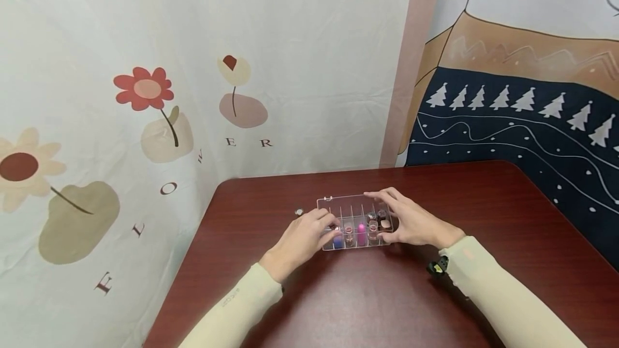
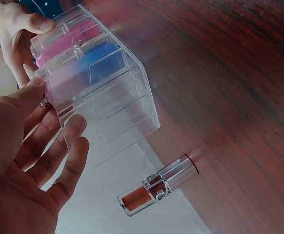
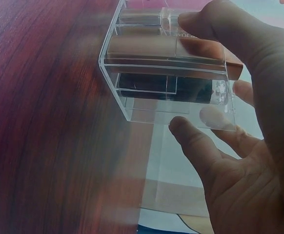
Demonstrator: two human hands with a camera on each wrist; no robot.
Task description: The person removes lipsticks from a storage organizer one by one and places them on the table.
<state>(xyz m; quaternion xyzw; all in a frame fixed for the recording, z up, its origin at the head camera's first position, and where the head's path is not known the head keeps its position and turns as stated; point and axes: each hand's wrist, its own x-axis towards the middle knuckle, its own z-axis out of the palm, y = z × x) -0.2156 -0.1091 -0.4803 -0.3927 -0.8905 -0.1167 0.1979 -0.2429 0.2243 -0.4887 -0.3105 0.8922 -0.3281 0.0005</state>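
A clear plastic divided organizer box stands on the table, holding several lip gloss and lipstick tubes. My left hand is over its left end; thumb and forefinger pinch the top of a pale tube with a blue base, which stands in a compartment. The other left fingers spread by the clear wall. My right hand grips the right end, thumb at the front and fingers toward the back. Beside them are a pink tube, a brown-capped tube and a dark tube.
Left of the box, a clear lip gloss tube with orange-brown content stands apart on the dark red wooden table. Printed cloths hang behind the table's back and left edges. A dark band is on the right wrist.
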